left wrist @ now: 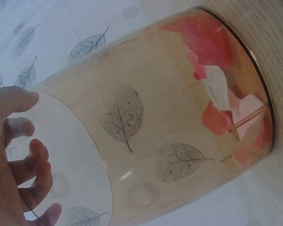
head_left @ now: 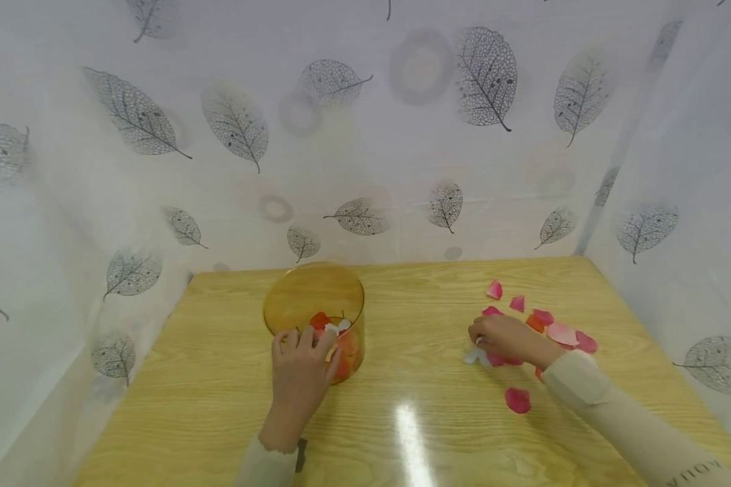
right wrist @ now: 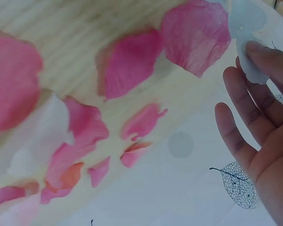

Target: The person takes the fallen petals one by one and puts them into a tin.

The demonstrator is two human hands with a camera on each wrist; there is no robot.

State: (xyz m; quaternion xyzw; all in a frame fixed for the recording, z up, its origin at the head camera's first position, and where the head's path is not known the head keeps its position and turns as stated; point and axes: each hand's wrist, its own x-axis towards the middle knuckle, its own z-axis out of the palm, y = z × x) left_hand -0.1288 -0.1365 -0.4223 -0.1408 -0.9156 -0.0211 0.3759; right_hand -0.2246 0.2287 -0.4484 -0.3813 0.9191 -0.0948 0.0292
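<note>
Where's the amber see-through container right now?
In the head view, the amber container is left of centre on the table, with the left hand at its near rim.

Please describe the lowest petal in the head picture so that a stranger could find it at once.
On the wooden table, find the right hand among scattered petals. In the head view, the petal lies below that hand. It is deep pink, and it alone lies apart on the person's near side of the group.
</note>
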